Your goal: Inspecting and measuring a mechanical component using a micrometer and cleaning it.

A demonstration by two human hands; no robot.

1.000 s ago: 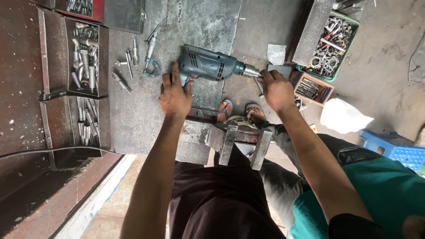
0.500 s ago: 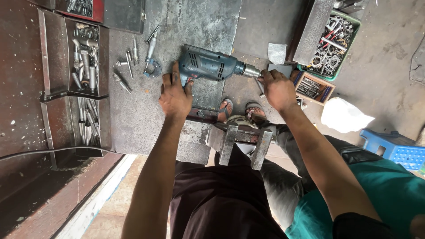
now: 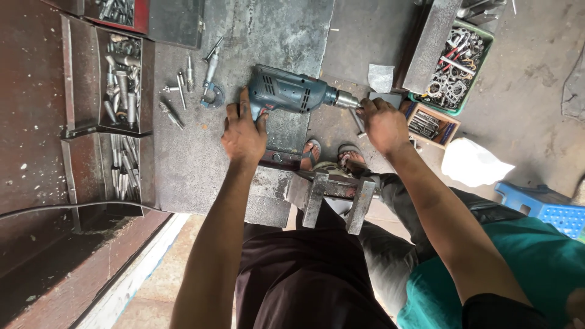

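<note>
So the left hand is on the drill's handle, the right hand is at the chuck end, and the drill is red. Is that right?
Not quite: the drill is blue-green, not red, as the head view shows. The rest holds: the left hand is on its handle and the right hand is at the chuck end.

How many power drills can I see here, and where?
1. The drill lies on the metal sheet, its chuck to the right. The left hand holds its handle; the right hand is at the chuck. Others may be hidden in the boxes.
</note>
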